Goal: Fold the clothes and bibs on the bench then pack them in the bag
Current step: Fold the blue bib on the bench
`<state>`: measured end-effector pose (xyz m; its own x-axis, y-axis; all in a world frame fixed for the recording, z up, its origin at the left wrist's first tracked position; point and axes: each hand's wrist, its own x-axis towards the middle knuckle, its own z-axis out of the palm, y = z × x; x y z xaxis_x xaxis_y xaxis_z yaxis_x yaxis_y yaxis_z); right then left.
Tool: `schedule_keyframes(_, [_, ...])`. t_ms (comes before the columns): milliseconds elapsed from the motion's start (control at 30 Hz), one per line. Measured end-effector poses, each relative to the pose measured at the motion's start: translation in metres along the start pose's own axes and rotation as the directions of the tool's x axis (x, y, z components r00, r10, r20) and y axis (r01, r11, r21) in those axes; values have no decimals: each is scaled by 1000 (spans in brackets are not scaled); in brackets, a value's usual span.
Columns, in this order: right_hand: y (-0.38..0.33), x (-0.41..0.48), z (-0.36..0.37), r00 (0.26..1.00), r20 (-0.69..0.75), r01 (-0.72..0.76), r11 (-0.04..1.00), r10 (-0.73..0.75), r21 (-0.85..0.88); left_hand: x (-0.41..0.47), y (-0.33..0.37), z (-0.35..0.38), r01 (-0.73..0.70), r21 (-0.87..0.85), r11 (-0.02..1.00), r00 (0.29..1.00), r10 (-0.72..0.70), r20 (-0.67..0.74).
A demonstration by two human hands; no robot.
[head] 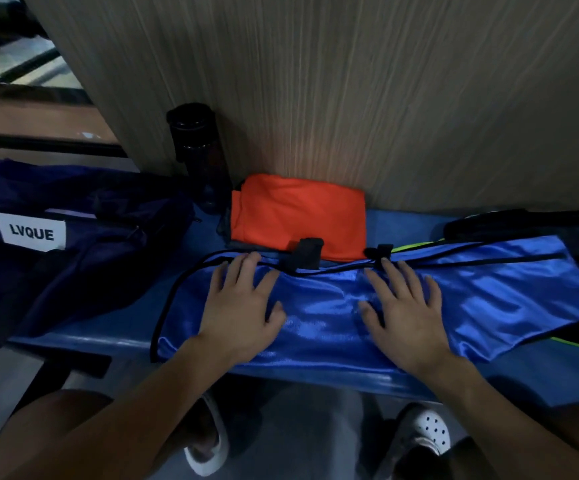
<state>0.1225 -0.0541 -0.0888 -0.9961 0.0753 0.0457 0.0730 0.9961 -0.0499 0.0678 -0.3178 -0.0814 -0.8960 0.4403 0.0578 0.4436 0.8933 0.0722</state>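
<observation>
A shiny blue bib [471,292] with black trim lies spread lengthwise across the blue bench [108,336]. Both hands rest flat on it, fingers spread: my left hand [243,303] near the bib's left end, my right hand [402,306] at its middle. Neither hand grips anything. Behind the bib, against the wall, sits a folded orange garment [298,213]. A dark navy bag [73,237] with a white "LVQUE" label lies on the bench at the left.
A dark bottle [198,150] stands against the wood-grain wall [350,81] left of the orange garment. Dark clothes with neon-yellow trim [523,223] lie at the right end of the bench. My white shoes [430,431] are on the floor below.
</observation>
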Motion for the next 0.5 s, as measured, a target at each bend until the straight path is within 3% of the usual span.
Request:
schedule_keyframes(67, [2,-3,-2,992,-129,-20,999,14,-44,0,8,3,-138,-19,990,980,134,-150])
schedule_keyframes(100, [4,-4,-3,988,-153,-41,998,32,-57,1,11,5,-174,-27,984,976,169,-141])
schedule_keyframes(200, [12,-8,2,994,-80,-82,995,77,-65,2,14,15,-121,-19,993,990,122,68])
schedule_keyframes(333, [19,-10,12,977,189,-92,995,98,-45,4,12,23,-71,-11,997,970,71,234])
schedule_keyframes(433, [21,-11,7,982,173,-61,997,70,-56,7,14,18,-49,-10,999,966,50,253])
schedule_keyframes(500, [20,-13,-3,997,45,-64,995,68,-82,6,20,16,-72,-19,997,987,74,144])
